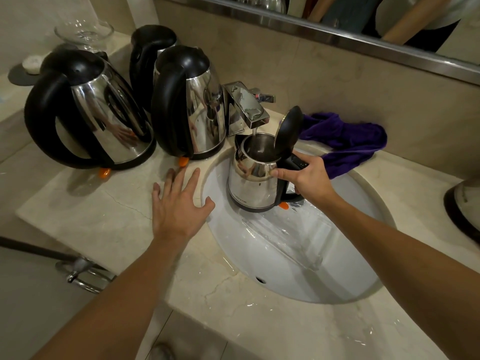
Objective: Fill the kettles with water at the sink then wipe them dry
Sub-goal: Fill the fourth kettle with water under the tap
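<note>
Under the tap [246,107], right hand [309,175] grips kettle [253,183]; left hand [179,201] lies flat, fingers spread.

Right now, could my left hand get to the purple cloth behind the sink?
Probably not easily. The left hand rests on the counter left of the basin, and the open kettle held by the right hand under the faucet sits between it and the purple cloth.

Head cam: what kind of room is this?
Most likely a bathroom vanity, perhaps in a hotel. An oval white basin is set into a marble counter, a chrome faucet runs into the open kettle, and a wall mirror hangs above.
</note>
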The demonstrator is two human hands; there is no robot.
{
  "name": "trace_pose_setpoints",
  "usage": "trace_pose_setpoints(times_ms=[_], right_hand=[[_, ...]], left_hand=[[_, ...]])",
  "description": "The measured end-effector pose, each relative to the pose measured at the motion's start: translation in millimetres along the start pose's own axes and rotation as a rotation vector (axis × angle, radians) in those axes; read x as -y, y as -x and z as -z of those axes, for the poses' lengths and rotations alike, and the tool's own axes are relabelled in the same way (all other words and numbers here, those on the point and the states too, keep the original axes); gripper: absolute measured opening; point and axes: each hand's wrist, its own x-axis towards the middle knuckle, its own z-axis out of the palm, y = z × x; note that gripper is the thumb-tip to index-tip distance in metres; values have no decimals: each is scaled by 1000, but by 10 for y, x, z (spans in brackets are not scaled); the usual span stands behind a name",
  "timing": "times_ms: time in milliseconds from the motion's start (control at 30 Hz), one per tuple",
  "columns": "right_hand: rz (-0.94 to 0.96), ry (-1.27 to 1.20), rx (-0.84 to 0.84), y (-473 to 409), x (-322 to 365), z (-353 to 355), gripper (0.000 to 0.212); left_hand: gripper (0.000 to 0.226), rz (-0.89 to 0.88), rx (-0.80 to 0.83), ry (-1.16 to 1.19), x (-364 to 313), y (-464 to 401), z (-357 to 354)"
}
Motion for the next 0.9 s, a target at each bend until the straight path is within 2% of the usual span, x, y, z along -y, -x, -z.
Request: trace_pose_setpoints(times_ms=[533, 900], right_hand=[[26, -12, 8, -9, -22, 2, 119], [23, -20, -1, -1, -11, -9, 105]], left_hand=[[78, -3, 0, -15, 9, -2, -7], [78, 4, 6, 4, -3, -1, 16]])
